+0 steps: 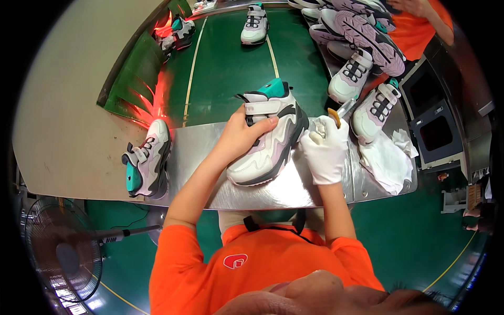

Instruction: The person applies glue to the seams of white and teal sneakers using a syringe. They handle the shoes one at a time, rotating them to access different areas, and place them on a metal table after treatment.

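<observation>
My bare left hand (pixel 242 137) is closed round a white, lilac and black sneaker (pixel 270 149) with a teal insert at its collar. The shoe is tilted above the metal worktop, toe toward me. In a white glove, my right hand (pixel 326 153) grips a small tool (pixel 344 109) with a tan part and a pale, shiny end pointing up and away to the right. Its exact kind is unclear. The gloved fingers are beside the shoe's sole edge; whether they touch it is hard to tell.
Another sneaker (pixel 151 160) lies at the left end of the metal worktop (pixel 210 190). A green conveyor (pixel 226 68) runs away beyond, carrying a shoe (pixel 255 25). Piled shoes (pixel 362 37), two nearer sneakers and a white cloth (pixel 387 163) are at right. A fan (pixel 65 252) stands lower left.
</observation>
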`<state>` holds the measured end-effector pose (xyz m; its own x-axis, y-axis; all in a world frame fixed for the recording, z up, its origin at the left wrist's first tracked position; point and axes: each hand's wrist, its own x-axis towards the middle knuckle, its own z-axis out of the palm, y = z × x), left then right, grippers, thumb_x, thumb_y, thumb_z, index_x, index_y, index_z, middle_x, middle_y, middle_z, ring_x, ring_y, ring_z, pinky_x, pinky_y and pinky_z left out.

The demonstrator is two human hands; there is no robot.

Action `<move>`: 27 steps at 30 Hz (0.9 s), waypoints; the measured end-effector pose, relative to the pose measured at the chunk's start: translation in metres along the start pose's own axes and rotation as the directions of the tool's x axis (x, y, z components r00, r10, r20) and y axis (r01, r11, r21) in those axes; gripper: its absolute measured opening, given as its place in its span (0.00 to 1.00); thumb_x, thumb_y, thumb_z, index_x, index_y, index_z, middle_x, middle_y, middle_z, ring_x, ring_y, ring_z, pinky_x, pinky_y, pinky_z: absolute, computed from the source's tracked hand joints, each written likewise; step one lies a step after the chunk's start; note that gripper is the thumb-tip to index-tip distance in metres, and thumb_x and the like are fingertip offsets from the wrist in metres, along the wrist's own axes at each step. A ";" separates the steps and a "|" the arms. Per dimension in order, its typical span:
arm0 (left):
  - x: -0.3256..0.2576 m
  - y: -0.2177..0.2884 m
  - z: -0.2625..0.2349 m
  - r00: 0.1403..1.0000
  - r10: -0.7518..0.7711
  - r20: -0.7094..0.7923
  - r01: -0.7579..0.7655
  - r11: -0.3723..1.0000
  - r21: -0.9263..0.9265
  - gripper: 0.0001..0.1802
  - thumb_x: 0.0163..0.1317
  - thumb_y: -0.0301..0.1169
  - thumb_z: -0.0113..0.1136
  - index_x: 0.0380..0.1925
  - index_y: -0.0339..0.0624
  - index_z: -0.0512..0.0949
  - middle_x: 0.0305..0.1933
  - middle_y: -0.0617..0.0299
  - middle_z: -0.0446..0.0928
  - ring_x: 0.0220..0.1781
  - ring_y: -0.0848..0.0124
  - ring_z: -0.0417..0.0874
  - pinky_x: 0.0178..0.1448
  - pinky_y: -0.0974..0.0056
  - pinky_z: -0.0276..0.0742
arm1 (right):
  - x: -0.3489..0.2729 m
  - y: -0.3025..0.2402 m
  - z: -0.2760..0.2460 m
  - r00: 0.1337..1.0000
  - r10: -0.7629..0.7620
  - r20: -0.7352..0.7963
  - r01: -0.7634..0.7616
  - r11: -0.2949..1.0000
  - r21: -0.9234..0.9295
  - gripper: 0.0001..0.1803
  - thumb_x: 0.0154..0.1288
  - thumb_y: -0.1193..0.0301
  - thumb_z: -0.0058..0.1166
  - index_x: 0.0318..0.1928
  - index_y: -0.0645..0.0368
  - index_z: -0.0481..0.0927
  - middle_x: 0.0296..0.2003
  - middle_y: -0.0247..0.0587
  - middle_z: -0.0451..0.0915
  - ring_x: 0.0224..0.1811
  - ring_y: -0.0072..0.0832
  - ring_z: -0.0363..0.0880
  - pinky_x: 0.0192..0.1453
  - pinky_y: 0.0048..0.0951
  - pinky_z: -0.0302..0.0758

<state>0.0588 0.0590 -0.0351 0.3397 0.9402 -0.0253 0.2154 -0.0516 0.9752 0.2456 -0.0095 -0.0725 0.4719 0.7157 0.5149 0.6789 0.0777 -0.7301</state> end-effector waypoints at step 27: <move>-0.015 0.023 0.004 0.995 -0.087 0.039 0.088 0.996 -0.008 0.37 0.57 0.46 0.70 0.55 0.25 0.72 0.48 0.52 0.81 0.47 0.70 0.81 0.52 0.67 0.77 | -0.027 -0.008 -0.028 0.929 -0.361 0.083 0.364 0.931 -0.016 0.19 0.41 0.79 0.64 0.39 0.52 0.85 0.51 0.56 0.72 0.46 0.46 0.79 0.50 0.37 0.76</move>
<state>0.0620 0.0423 -0.0134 0.3550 0.9273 -0.1188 0.2367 0.0338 0.9710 0.2435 -0.0489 -0.0675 0.1462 0.6941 0.7049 0.8129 0.3218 -0.4855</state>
